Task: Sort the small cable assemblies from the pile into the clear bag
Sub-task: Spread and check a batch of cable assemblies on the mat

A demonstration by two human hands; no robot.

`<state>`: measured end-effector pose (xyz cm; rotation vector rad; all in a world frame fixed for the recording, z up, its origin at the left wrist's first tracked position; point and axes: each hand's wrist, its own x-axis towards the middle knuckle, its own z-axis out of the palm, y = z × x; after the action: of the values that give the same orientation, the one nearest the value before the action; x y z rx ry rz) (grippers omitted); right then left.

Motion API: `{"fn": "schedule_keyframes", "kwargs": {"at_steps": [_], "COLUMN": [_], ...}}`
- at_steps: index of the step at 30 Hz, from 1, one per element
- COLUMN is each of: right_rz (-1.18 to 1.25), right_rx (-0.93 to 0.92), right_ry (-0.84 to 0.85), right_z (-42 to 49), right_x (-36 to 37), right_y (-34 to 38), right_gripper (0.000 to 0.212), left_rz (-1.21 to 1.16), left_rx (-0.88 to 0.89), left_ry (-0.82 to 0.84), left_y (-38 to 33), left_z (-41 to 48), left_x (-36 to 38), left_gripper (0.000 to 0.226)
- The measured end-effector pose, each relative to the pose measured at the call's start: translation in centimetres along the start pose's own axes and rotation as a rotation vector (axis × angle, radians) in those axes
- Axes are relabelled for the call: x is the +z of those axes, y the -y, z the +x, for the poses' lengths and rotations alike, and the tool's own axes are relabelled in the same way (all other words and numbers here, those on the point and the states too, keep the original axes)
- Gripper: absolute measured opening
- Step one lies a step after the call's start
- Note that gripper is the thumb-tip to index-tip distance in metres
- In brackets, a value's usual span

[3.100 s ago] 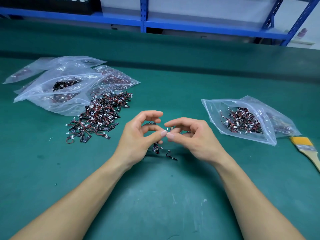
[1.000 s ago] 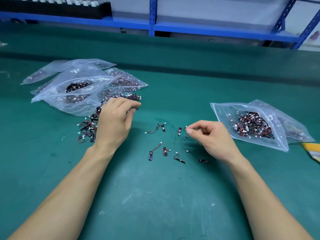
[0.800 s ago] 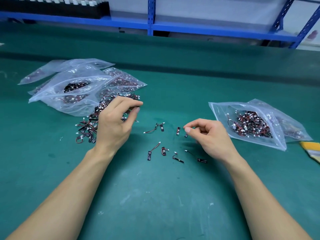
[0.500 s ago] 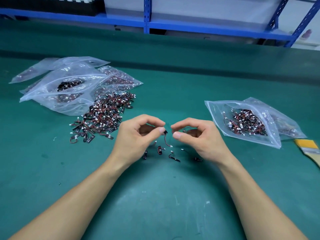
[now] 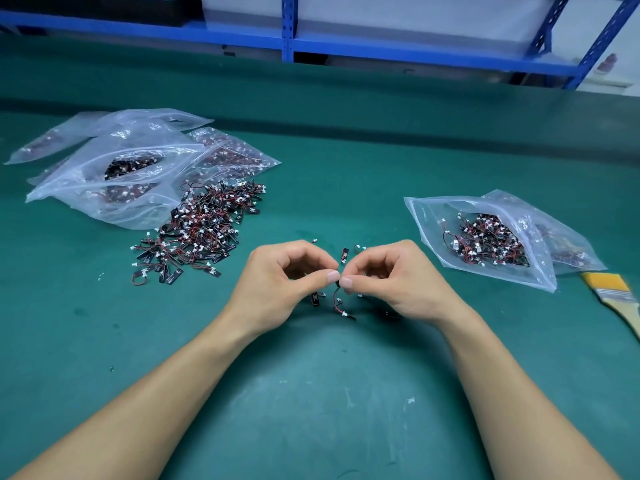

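We see the left hand (image 5: 277, 284) and right hand (image 5: 398, 282) meet thumb to thumb above the green table (image 5: 311, 403), both pinching one small cable (image 5: 335, 299) that dangles beneath. The pile (image 5: 197, 230) lies at left, the clear bag (image 5: 433, 220) at right.

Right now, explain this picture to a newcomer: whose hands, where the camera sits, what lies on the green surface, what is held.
No machine here: a person's bare hands, filmed by a camera on their head looking down. On the green mat lie a pile of small cable assemblies, clear bags beside it on the left, another clear bag with assemblies inside on the right, and a brush. The left hand and right hand together pinch one cable assembly in their fingers.
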<state>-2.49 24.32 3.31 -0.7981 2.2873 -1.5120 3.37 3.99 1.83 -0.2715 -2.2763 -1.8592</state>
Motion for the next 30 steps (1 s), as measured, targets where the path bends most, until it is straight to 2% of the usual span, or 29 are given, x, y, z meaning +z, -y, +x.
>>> {"fn": "schedule_keyframes", "kwargs": {"at_steps": [3, 6, 12, 16, 19, 23, 26, 30], "right_rz": [0.024, 0.051, -0.013, -0.004, 0.001, -0.122, -0.186, -0.364], "right_rx": [0.047, 0.069, -0.017, 0.015, 0.076, 0.216, 0.318, 0.365], "right_ry": [0.037, 0.059, 0.061, 0.078, 0.114, 0.151, 0.16, 0.154], "right_z": [-0.2, -0.3, -0.1, -0.2, -0.5, -0.8, -1.0, -1.1], "right_x": [-0.8, -1.6, 0.1, -0.6, -2.2, -4.3, -5.4, -6.1], "right_y": [0.0, -0.1, -0.1, 0.2, 0.3, -0.4, -1.0, -1.7], "right_gripper": [0.017, 0.009, 0.01, 0.015, 0.02, 0.023, 0.02, 0.019], "left_rz": [0.034, -0.013, -0.024, 0.004, 0.202, 0.488, 0.597, 0.662], "left_rx": [-0.004, -0.02, -0.007, 0.004, 0.085, 0.202, 0.247, 0.261], "left_ry": [0.01, -0.02, -0.01, -0.04, -0.056, -0.012, 0.02, 0.054], "left_y": [0.1, 0.2, 0.4, 0.4, 0.5, 0.9, 1.0, 1.3], "left_z": [0.1, 0.1, -0.1, 0.0, 0.1, 0.7, 0.9, 1.3], "left_x": [-0.1, -0.1, 0.3, 0.0, -0.7, -2.3, -3.2, -4.0], "left_gripper": [0.013, 0.011, 0.01, 0.009, 0.009, 0.011, 0.013, 0.015]}}
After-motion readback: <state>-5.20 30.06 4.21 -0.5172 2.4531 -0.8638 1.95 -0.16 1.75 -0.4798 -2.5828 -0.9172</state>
